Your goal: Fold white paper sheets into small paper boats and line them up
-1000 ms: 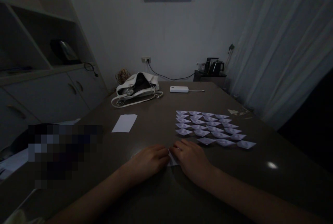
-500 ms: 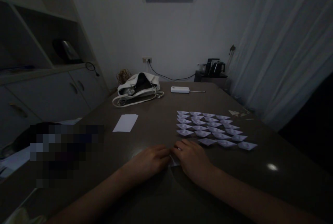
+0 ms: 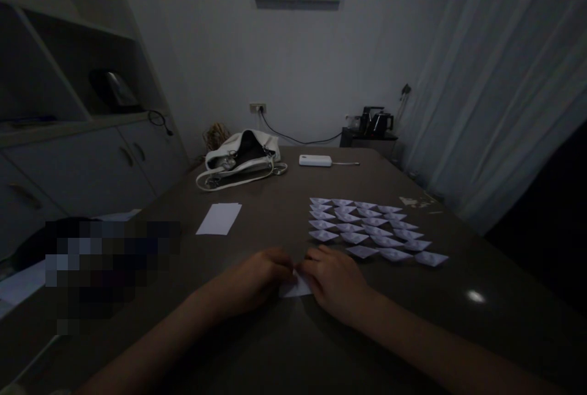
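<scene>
Both my hands rest on the dark table [image 3: 284, 346] close together. My left hand [image 3: 254, 276] and my right hand [image 3: 337, 279] pinch a small white piece of paper [image 3: 297, 288] between their fingertips, pressing it against the tabletop. Just beyond my right hand lie several folded white paper boats [image 3: 371, 228] set out in rows. A flat white paper sheet [image 3: 219, 218] lies further off to the left.
A white handbag [image 3: 241, 156] and a white power bank [image 3: 315, 160] with a cable sit at the table's far end. Cabinets and shelves [image 3: 77, 156] run along the left. A curtain [image 3: 495, 89] hangs at the right. A kettle [image 3: 376, 121] stands on a side table.
My hands have shifted slightly apart, uncovering more of the white paper under them. The view has tilted a little.
</scene>
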A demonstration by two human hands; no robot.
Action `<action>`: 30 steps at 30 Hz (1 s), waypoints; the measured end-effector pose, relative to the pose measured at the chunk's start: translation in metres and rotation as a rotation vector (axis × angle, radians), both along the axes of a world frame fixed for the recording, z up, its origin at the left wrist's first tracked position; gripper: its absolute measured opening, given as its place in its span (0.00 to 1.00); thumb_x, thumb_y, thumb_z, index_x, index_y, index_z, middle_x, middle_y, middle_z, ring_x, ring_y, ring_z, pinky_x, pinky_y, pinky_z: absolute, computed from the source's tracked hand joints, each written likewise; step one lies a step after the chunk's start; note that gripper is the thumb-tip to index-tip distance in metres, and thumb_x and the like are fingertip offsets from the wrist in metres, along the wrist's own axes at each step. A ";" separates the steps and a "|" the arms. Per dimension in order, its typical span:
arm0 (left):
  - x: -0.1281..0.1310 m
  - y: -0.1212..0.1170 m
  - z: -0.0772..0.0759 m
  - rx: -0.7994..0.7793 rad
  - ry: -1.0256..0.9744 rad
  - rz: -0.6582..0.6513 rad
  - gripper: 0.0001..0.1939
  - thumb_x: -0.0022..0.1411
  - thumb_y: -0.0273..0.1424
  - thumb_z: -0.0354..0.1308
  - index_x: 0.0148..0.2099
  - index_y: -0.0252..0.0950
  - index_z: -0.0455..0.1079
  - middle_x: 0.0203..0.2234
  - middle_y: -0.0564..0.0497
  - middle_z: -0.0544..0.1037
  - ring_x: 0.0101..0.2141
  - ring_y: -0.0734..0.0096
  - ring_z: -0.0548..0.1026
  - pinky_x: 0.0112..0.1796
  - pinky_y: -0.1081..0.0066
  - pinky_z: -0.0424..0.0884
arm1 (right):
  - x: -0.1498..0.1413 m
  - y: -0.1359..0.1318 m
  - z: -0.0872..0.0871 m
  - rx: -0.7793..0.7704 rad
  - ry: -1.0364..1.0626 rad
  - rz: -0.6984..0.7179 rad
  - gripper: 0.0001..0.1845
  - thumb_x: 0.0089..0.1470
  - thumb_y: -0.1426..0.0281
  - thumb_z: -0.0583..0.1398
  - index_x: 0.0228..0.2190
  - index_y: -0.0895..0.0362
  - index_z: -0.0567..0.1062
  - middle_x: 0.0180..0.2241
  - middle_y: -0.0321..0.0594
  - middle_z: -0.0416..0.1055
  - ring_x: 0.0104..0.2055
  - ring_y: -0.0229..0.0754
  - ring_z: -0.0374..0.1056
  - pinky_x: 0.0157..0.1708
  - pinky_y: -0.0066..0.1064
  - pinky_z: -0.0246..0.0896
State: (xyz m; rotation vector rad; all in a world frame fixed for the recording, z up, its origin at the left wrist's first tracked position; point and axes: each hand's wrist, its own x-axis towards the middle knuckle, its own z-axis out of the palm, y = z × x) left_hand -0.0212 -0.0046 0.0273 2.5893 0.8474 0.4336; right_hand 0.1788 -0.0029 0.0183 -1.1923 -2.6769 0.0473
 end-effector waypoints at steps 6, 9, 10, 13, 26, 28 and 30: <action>0.000 0.004 -0.003 0.007 -0.005 -0.012 0.15 0.62 0.17 0.49 0.41 0.35 0.76 0.35 0.47 0.77 0.38 0.69 0.72 0.37 0.71 0.68 | -0.002 -0.002 0.000 0.009 0.043 -0.021 0.09 0.56 0.70 0.56 0.30 0.56 0.77 0.31 0.39 0.70 0.35 0.41 0.64 0.30 0.31 0.53; 0.001 0.004 -0.002 0.007 -0.015 -0.014 0.13 0.64 0.19 0.50 0.41 0.34 0.76 0.34 0.46 0.77 0.37 0.70 0.72 0.37 0.72 0.68 | -0.002 -0.003 0.000 0.009 0.036 -0.024 0.09 0.57 0.69 0.56 0.32 0.55 0.77 0.32 0.39 0.70 0.36 0.42 0.65 0.30 0.31 0.53; 0.000 0.004 -0.002 0.008 -0.016 -0.014 0.13 0.64 0.19 0.50 0.40 0.34 0.76 0.33 0.46 0.77 0.36 0.70 0.72 0.37 0.71 0.68 | -0.002 -0.004 0.000 0.008 0.033 -0.029 0.09 0.57 0.69 0.56 0.32 0.55 0.77 0.32 0.39 0.70 0.36 0.42 0.65 0.30 0.31 0.53; -0.002 0.006 -0.004 0.003 -0.030 0.002 0.12 0.64 0.20 0.51 0.39 0.33 0.76 0.33 0.46 0.77 0.36 0.70 0.73 0.37 0.71 0.68 | -0.003 -0.004 0.000 -0.002 0.032 -0.045 0.09 0.57 0.68 0.56 0.32 0.54 0.78 0.33 0.39 0.70 0.37 0.42 0.65 0.31 0.31 0.54; 0.006 0.025 -0.023 0.115 -0.099 0.292 0.04 0.60 0.23 0.58 0.35 0.32 0.73 0.30 0.48 0.75 0.35 0.67 0.72 0.35 0.71 0.67 | -0.001 -0.001 -0.001 -0.051 0.111 -0.062 0.08 0.53 0.69 0.59 0.35 0.53 0.78 0.35 0.38 0.72 0.39 0.44 0.67 0.34 0.32 0.57; 0.009 0.025 -0.023 0.128 -0.085 0.288 0.03 0.59 0.23 0.58 0.34 0.32 0.73 0.30 0.48 0.75 0.35 0.66 0.71 0.35 0.71 0.66 | -0.001 -0.001 -0.001 -0.051 0.119 -0.071 0.07 0.53 0.69 0.60 0.34 0.53 0.78 0.35 0.38 0.72 0.39 0.44 0.67 0.34 0.32 0.57; 0.009 0.024 -0.021 0.128 -0.076 0.283 0.02 0.59 0.24 0.59 0.34 0.33 0.72 0.30 0.49 0.75 0.34 0.67 0.71 0.36 0.70 0.65 | -0.002 -0.001 -0.001 -0.050 0.120 -0.079 0.07 0.53 0.68 0.60 0.34 0.53 0.78 0.35 0.38 0.72 0.39 0.43 0.67 0.33 0.32 0.57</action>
